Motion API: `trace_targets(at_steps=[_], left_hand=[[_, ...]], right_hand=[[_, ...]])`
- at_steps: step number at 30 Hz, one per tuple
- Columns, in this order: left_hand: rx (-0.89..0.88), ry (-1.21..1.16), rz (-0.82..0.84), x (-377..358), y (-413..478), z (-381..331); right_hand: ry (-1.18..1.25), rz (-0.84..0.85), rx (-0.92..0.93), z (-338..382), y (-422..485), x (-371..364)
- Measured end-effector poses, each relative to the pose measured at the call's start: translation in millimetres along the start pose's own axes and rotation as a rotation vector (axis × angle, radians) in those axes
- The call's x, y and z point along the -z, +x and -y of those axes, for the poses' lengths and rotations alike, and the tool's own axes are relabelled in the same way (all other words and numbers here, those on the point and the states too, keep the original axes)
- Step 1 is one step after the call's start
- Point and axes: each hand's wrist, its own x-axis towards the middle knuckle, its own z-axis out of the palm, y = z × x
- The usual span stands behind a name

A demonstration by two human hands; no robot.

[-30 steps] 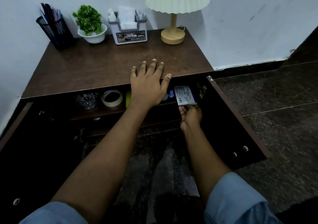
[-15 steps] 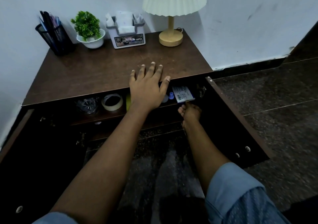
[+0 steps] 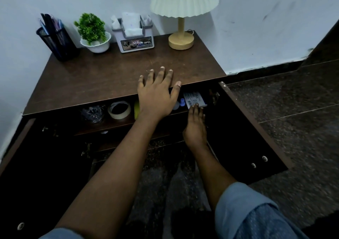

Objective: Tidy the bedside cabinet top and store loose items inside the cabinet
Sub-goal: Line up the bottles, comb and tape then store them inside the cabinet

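On the upper shelf (image 3: 110,125) inside the dark brown wooden cabinet (image 3: 110,77) lies a small white printed box (image 3: 194,99); the right hand (image 3: 195,128) touches it with straight fingers, the left hand (image 3: 156,95) rests flat on top.

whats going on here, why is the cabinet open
A person is storing loose items. Their left hand rests flat on the front edge of the cabinet top. The right hand reaches to the shelf inside, fingertips against a white box. A roll of tape already lies on that shelf.
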Motion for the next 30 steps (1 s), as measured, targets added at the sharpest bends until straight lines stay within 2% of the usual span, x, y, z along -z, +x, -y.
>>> trace_targets(at_steps=[21,30], left_hand=[[0.002,0.001,0.022,-1.0,-0.2,1.1],[-0.103,-0.004,0.054,1.0,-10.9,21.1]], right_hand=[[0.051,0.066,0.041,-6.1,8.9,3.7],[0.182,-0.1,0.105,11.6,-7.4,18.8]])
